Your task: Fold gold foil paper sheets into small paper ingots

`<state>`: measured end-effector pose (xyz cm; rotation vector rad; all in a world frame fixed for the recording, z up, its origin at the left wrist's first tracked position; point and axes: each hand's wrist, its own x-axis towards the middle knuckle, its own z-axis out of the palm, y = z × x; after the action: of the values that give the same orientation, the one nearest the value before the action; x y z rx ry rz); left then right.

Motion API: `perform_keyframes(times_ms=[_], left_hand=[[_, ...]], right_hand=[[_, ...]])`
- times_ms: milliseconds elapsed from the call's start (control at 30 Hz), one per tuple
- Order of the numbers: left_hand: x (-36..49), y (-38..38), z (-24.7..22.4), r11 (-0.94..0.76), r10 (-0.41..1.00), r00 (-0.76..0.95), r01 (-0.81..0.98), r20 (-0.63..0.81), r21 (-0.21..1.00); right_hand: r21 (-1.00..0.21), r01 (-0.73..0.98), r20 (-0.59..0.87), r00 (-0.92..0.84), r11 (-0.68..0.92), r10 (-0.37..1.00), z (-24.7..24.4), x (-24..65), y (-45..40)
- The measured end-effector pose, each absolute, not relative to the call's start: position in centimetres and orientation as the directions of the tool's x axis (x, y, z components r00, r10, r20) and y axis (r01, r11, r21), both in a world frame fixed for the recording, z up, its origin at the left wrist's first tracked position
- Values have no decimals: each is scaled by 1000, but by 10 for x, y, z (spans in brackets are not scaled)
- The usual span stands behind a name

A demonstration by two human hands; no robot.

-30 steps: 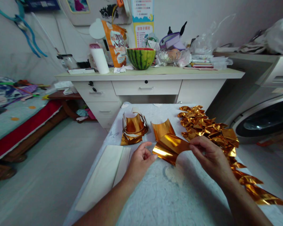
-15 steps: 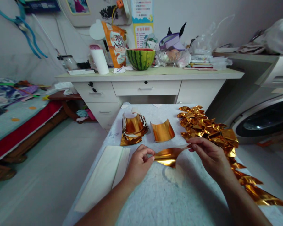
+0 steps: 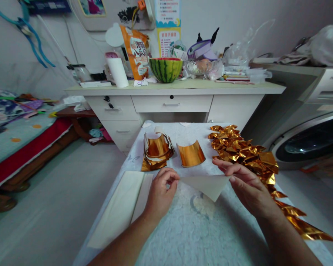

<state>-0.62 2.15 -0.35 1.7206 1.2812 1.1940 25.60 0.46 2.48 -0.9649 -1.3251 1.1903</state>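
Observation:
A sheet of paper (image 3: pixel 208 185), pale side showing, is stretched between both hands above the cloth-covered table (image 3: pixel 183 236). My left hand (image 3: pixel 163 186) pinches its left corner. At its right corner, my right hand (image 3: pixel 242 181) grips it between thumb and fingers. Beyond the hands lie a curved gold sheet (image 3: pixel 192 153) and, to its left, a stack of curled gold sheets (image 3: pixel 157 148). Folded gold foil pieces (image 3: pixel 238 147) are heaped along the table's right side. White paper strips (image 3: pixel 119 208) lie left of my left hand.
Behind the table stands a white desk (image 3: pixel 172 103) carrying a cut watermelon (image 3: pixel 165 70), an orange pouch (image 3: pixel 135 53) and a white roll (image 3: pixel 118 72). A washing machine (image 3: pixel 322 96) is at the right, a bed (image 3: pixel 22 136) at the left.
The held sheet has turned from its gold side to its pale side, with a point now hanging down. My right hand's fingers have shifted slightly at the corner.

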Motion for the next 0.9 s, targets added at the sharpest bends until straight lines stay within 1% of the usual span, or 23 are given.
perform_keyframes(times_ms=[167,300,400,533,633,733,900], left_hand=[[-7,23,-1,-313,949,68,329,308,891],[-8,24,-4,-316,949,116,327,294,891],[-8,24,-6,-309,950,166,351,266,884],[-9,24,-7,-319,945,209,402,253,858],[-10,23,-7,-333,938,252,470,238,817],[-10,22,-8,-330,937,277,512,211,793],[-8,20,-8,-301,939,302,487,166,820]], right_hand=[[-988,-76,151,-259,136,954,27,260,2],[-995,31,72,-436,95,897,36,260,0],[-989,119,16,-512,89,859,41,259,-1],[-986,164,-76,-549,18,832,35,258,-2],[-982,183,-138,-554,-42,821,28,257,-1],[-974,222,-157,-555,-36,817,23,255,1],[-962,273,-161,-520,-15,839,17,253,1]])
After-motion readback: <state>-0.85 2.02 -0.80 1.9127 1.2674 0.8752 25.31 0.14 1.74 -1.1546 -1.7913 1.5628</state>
